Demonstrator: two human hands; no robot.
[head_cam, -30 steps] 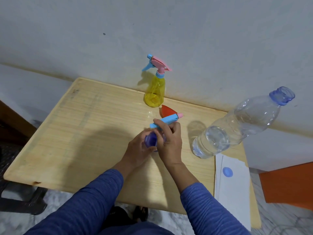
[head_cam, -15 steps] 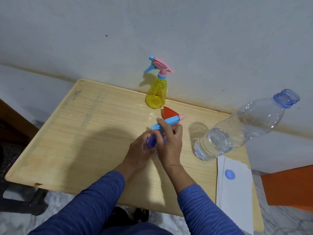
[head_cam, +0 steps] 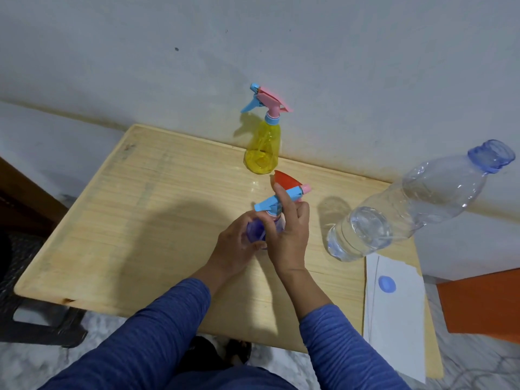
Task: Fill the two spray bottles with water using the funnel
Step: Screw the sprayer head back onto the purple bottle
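Purple spray bottle (head_cam: 260, 230): centre of the frame, standing on the wooden counter (head_cam: 157, 220) and held between both hands; its blue and pink trigger head (head_cam: 281, 199) is in place on the neck.
Left hand (head_cam: 239, 249): wrapped round the purple body from the left, fingers curled on it.
Right hand (head_cam: 289, 235): fingers clamped at the neck and collar, forefinger lying up over the trigger head, which looks like a grip for turning the head.
Handling, purple bottle: thin translucent plastic, probably light and easy to tip; the body likely dents if squeezed hard. Best held low on the body with one hand while the other turns the collar, not the trigger.
Yellow spray bottle (head_cam: 263, 149): upper centre, upright near the wall, trigger head on, well apart from the hands. Likely the same light build; take it by the waist.
Red funnel (head_cam: 284, 180): just behind the purple bottle's head, partly hidden by it. Stiff and small by the look of it; grip at the rim.
Water bottle (head_cam: 399, 215): right of the frame, clear, uncapped, part full. Heaviest item here; soft walls, so hold mid-body with a gentle squeeze.
Blue cap (head_cam: 387, 284): lower right, on white paper (head_cam: 394, 319).
Step, as judged: neither bottle's neck is open yet.
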